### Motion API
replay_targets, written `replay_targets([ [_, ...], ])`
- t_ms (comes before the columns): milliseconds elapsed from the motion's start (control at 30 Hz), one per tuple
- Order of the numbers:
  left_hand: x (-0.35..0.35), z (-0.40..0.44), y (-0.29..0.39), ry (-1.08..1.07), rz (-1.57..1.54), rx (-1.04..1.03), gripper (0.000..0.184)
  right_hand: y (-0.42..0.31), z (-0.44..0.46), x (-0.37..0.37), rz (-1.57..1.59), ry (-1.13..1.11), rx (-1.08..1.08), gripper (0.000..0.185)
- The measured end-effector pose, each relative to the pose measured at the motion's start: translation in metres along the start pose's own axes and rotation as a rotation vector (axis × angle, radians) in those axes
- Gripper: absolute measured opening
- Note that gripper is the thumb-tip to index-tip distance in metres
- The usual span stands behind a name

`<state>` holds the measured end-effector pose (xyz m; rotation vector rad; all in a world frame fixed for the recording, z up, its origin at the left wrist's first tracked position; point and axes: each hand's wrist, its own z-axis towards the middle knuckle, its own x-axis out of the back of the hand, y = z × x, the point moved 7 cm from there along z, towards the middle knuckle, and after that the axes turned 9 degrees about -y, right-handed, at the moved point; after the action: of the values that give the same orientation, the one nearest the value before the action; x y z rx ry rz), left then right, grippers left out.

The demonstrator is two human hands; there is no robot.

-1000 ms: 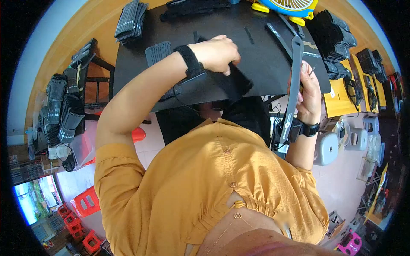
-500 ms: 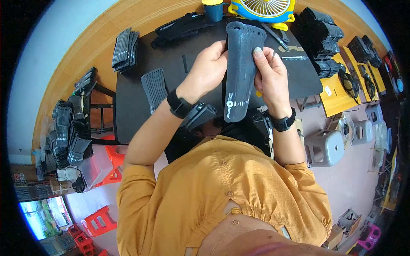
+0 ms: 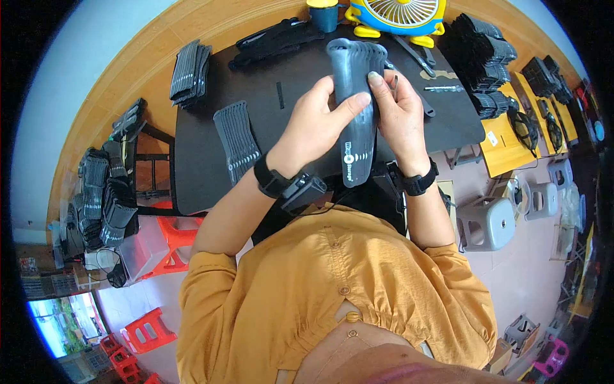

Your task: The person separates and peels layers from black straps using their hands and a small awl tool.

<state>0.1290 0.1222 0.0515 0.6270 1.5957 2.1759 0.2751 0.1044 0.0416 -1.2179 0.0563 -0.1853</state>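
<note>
A bundle of dark grey storage straps (image 3: 355,144) with white "Wrap-It Storage" lettering hangs upright over the near table edge, its looped ends at the top. My left hand (image 3: 320,125) is closed on its left side, thumb laid across the front. On the right edge my right hand (image 3: 400,115) pinches it with thumb and fingers. A small dark strip shows by the right fingers; what it is I cannot make out. To the left, another fanned set of grey straps (image 3: 236,137) lies on the dark table (image 3: 198,147).
A folded pile of straps (image 3: 190,73) stands at the table's left, with black straps (image 3: 272,43) behind. Scissors (image 3: 414,57) and a blue-yellow fan (image 3: 398,16) are at the back. Strap stacks (image 3: 483,54) rise on the right. A grey stool (image 3: 489,224) stands below.
My left thumb has come over the front of the bundle. The bundle has tilted and looks narrower, its top slightly lower and further left.
</note>
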Motion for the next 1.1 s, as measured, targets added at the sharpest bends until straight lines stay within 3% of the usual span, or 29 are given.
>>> replay_targets([
  [167,0.029,0.002,-0.02,0.208,-0.077,-0.034,0.027,-0.008,-0.013,-0.016,-0.016,-0.206,-0.199,0.029],
  [300,0.053,0.001,-0.012,0.348,-0.176,-0.076,0.026,0.019,-0.034,-0.044,-0.025,-0.524,-0.186,0.03],
  [367,0.062,0.003,-0.019,0.34,-0.177,-0.032,0.024,0.024,-0.042,-0.044,0.048,-0.53,-0.412,0.032],
  [433,0.062,0.0,-0.013,0.378,-0.152,-0.062,0.024,0.017,-0.04,-0.041,-0.138,-0.532,-0.394,0.032],
  [500,0.063,-0.004,-0.01,0.376,0.2,0.066,0.019,0.02,-0.038,-0.042,-0.319,-0.525,-0.373,0.033],
  [567,0.062,-0.003,-0.01,0.354,0.103,0.042,0.019,-0.005,-0.03,-0.035,-0.451,-0.212,0.112,0.032],
  [633,0.059,-0.002,-0.013,0.341,0.005,0.014,0.02,-0.003,-0.03,-0.04,-0.346,-0.257,0.076,0.029],
  [700,0.06,-0.002,-0.017,0.293,-0.081,0.004,0.024,0.016,-0.03,-0.05,-0.139,-0.386,-0.203,0.026],
  [767,0.054,-0.011,-0.019,0.174,-0.268,0.075,0.029,0.037,-0.022,-0.051,-0.01,-0.331,-0.199,0.021],
  [833,0.067,-0.024,-0.028,0.144,-0.207,0.115,0.027,0.02,-0.025,-0.064,0.037,-0.397,-0.253,0.02],
  [867,0.081,-0.029,-0.025,0.151,-0.131,0.076,0.026,0.019,-0.026,-0.068,0.051,-0.419,-0.249,0.02],
  [900,0.103,-0.035,-0.01,0.156,0.146,0.182,0.026,0.018,-0.027,-0.072,0.02,-0.463,-0.242,0.024],
  [967,0.158,-0.038,-0.001,0.232,0.139,0.17,0.027,0.021,-0.029,-0.074,-0.002,-0.514,-0.231,0.029],
  [1033,0.22,-0.037,0.006,0.303,0.099,0.16,0.026,0.034,-0.032,-0.066,0.03,-0.542,-0.358,0.035],
  [1100,0.279,-0.037,0.006,0.491,0.161,0.275,0.026,0.041,-0.035,-0.06,0.095,-0.554,-0.416,0.034],
])
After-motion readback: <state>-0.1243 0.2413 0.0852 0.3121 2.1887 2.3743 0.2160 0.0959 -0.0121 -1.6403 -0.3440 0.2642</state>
